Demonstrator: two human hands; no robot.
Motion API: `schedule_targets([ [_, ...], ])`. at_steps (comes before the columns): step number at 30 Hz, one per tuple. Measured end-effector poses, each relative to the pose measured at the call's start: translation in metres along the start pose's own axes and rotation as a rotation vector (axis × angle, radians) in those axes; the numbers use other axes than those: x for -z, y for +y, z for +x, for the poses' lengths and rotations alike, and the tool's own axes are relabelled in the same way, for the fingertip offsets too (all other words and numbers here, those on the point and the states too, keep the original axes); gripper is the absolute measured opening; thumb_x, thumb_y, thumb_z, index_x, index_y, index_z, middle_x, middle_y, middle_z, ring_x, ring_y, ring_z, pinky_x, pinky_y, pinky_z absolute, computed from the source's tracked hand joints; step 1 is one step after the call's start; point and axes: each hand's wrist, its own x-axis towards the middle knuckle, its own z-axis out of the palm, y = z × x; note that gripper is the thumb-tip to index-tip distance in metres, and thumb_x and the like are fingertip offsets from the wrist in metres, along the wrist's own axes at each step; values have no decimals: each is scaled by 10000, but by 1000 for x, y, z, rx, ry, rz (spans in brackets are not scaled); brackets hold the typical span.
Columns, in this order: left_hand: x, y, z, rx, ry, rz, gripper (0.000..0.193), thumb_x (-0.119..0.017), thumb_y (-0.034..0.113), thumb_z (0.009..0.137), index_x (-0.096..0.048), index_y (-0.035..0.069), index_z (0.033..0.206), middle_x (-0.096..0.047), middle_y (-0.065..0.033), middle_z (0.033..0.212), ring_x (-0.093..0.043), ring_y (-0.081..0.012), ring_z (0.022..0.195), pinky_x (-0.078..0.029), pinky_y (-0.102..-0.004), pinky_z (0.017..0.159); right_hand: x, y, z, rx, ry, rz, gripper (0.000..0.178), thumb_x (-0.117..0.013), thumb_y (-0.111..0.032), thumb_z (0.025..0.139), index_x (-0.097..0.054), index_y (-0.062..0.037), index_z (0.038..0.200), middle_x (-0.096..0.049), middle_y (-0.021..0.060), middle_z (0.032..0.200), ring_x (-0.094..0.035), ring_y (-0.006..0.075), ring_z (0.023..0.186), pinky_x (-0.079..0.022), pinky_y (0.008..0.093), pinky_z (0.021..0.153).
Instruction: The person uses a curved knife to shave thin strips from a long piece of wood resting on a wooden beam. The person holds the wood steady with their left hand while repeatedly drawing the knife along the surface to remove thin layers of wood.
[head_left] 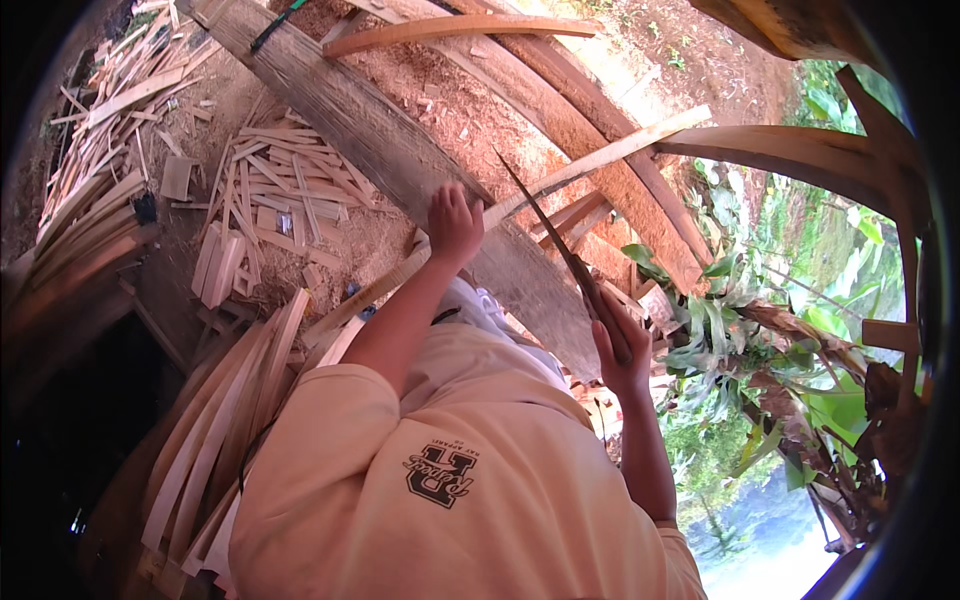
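One dark, slender tapered tool (574,265), one long pale wooden strip (620,151).
My right hand (625,352): fingers wrapped round tool. Left hand (455,224): half-curled at strip, can't tell if gripping.

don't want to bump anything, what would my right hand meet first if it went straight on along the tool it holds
Probably the pale wood strip, which the long dark tool in the right hand crosses in the picture; depth is unclear, so I can't tell whether they touch.

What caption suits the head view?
Right hand grips a thin, dark, brown-handled blade; left hand near a long, pale wooden strip.
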Motion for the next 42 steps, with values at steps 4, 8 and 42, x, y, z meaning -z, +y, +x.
schedule_targets([
  [4, -38, 18, 28, 239, 606, -34, 873, -547, 418, 1031, -231, -116, 1644, -235, -275, 1729, -198, -423, 1634, -203, -542, 1319, -14, -3, 25, -36, -25, 7, 496, -712, -63, 993, -615, 21, 1473, -768, 208, 1275, -751, 249, 1186, -549, 339, 1002],
  [8, -57, 39, 35, 374, 615, 86, 858, -454, 422, 1050, -190, -129, 1653, -139, -265, 1771, -117, -383, 1664, -133, -530, 1341, -26, 6, 36, -58, -45, -39, 494, -707, -58, 994, -616, 20, 1473, -770, 204, 1273, -756, 229, 1165, -551, 327, 984],
  [42, -44, 45, 34, 408, 555, 184, 850, -508, 409, 1020, -248, -104, 1646, -171, -255, 1764, -139, -418, 1654, -117, -562, 1337, -55, 8, 91, 39, -133, -110, 486, -654, -51, 998, -593, 62, 1467, -751, 260, 1259, -767, 306, 1161, -587, 356, 931],
])
